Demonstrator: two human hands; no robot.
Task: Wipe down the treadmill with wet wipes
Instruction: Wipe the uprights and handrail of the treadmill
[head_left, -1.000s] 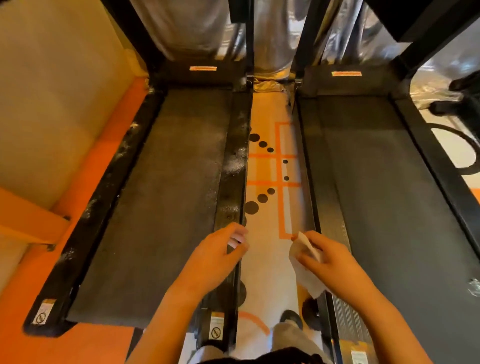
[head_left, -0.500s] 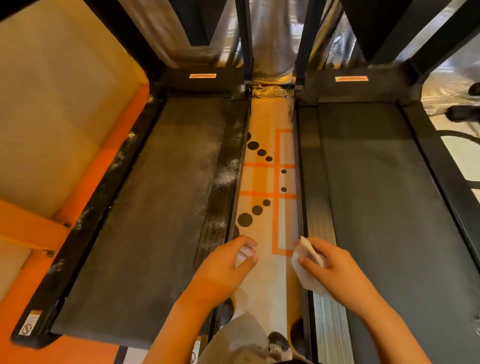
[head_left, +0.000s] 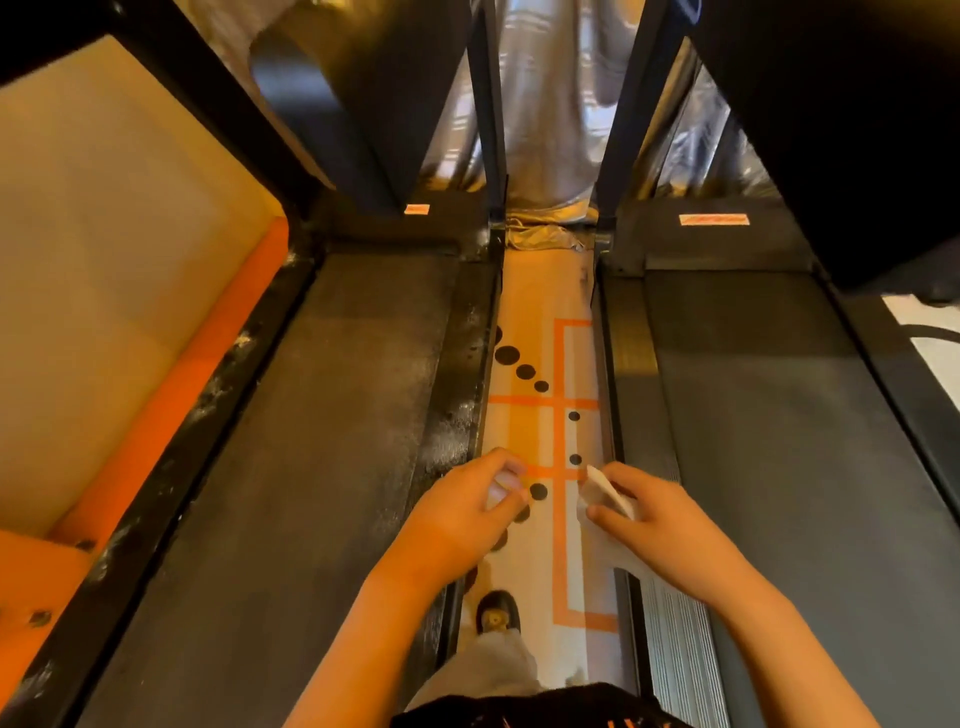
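Note:
Two treadmills lie side by side. The left treadmill (head_left: 291, 467) has a dark belt and dusty black side rails with white specks. The right treadmill (head_left: 779, 441) looks cleaner, with a ribbed grey rail. My right hand (head_left: 660, 514) pinches a folded white wet wipe (head_left: 605, 493) above the floor strip between the machines. My left hand (head_left: 462, 514) hovers beside the left treadmill's inner rail, its fingertips curled round a small white piece.
A pale floor strip (head_left: 540, 415) with orange lines and black dots runs between the treadmills. My leg and shoe (head_left: 497, 613) stand on it. An orange and cream wall (head_left: 104, 260) borders the left. Black uprights and consoles rise at the far end.
The view has advanced along the gap between the treadmills. Both hands have kept their grips and stayed level with each other, now further up the floor strip.

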